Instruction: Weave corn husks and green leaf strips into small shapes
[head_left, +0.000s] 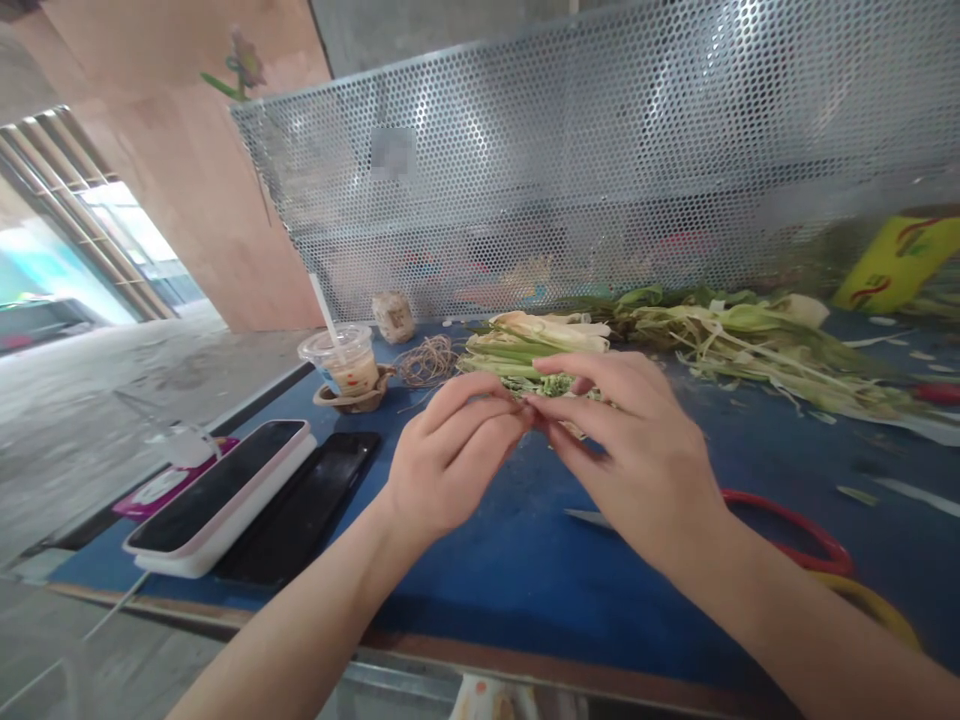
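My left hand and my right hand meet above the blue table, fingertips pinched together on a small greenish piece of plant stalk that mostly hides behind the fingers. Just beyond the hands lies a bundle of pale green stalks. A loose coil of brown twine sits to the left of that bundle.
A plastic cup with a straw stands at the left, beside two phones. Leafy trimmings spread along the perforated metal screen. Red and yellow scissor handles lie under my right forearm. A yellow bag is at far right.
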